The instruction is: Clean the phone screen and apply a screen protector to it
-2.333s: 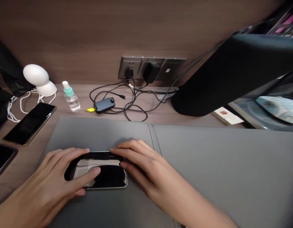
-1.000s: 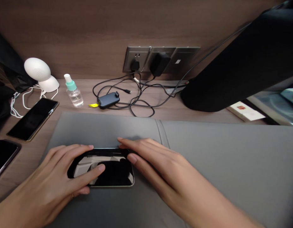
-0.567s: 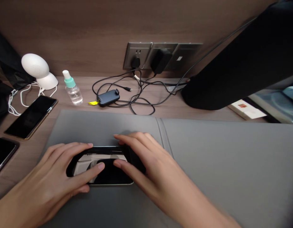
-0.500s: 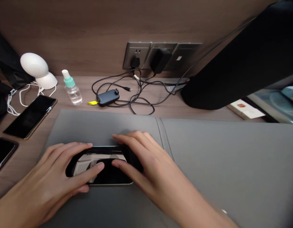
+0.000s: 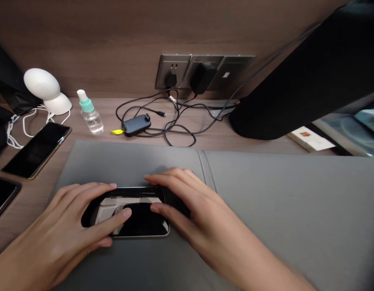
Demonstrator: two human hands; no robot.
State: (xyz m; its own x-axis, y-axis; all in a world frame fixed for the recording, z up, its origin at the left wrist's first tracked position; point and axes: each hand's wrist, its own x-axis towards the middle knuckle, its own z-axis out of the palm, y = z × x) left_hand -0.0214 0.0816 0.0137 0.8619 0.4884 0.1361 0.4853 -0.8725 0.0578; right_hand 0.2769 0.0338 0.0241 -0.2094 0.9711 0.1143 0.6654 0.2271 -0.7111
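Note:
A smartphone (image 5: 141, 222) lies sideways on a grey mat, its dark glossy screen facing up with a pale reflection in it. Around its left end is my left hand (image 5: 68, 218), fingers at the far edge, thumb across the screen and another finger at the near edge. At the right end, my right hand (image 5: 190, 210) has thumb and fingers apart. That thumb's tip is over the screen's right part; whether it touches the glass I cannot tell. Both hands cover the phone's corners in part.
The grey mat (image 5: 290, 194) spans the desk. Two more phones, one near a clear spray bottle (image 5: 94, 120), lie left. A white camera-like device (image 5: 43, 85) stands behind. Black cables and a small adapter (image 5: 137, 124) lie below wall sockets (image 5: 175, 66); a black column (image 5: 265, 109) rises right.
My right hand has shifted slightly right, its thumb drawing back from the middle of the screen and uncovering more of the phone's right end. My left hand keeps its hold.

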